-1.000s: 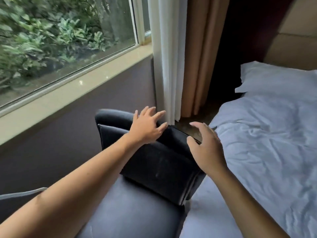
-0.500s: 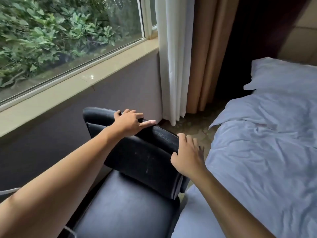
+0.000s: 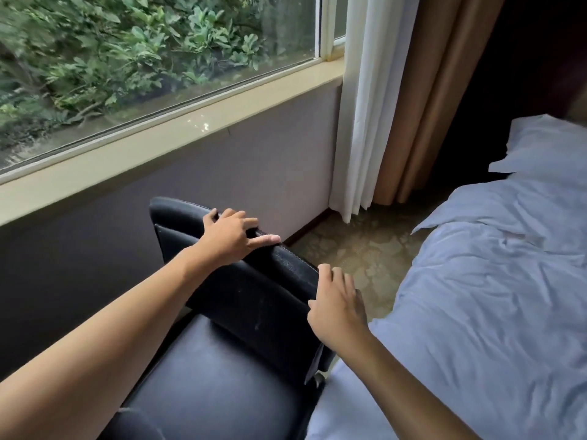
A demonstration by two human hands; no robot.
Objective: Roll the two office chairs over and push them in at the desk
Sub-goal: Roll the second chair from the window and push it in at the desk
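- Office chair (image 3: 254, 312): black, leather-look; stands between the grey wall under the window (image 3: 143, 58) and the bed (image 3: 476, 296), its backrest towards the curtains (image 3: 381, 106).
- Hidden or cut off: chair base, wheels and any armrests are out of sight. The near part of the seat runs off the bottom edge. Only one chair is in view; no desk is in view.
- The chair's right side touches or overlaps the bed edge; I cannot tell which.
- Left hand (image 3: 232, 238): grasps the top edge of the backrest near its window-side end. Fingers are curled over the far side, so their tips are hidden; the thumb lies stretched along the top edge towards the bed.
- Right hand (image 3: 338, 308): on the bed-side corner of the backrest, palm against it, fingers reaching over the edge and wrapped on it; tips are partly hidden.
- Both forearms are bare, reaching in from the bottom edge over the seat.
- Writing: none legible on the chair; pale scuffs only on the backrest face.
- Foliage outside the window is blurred.
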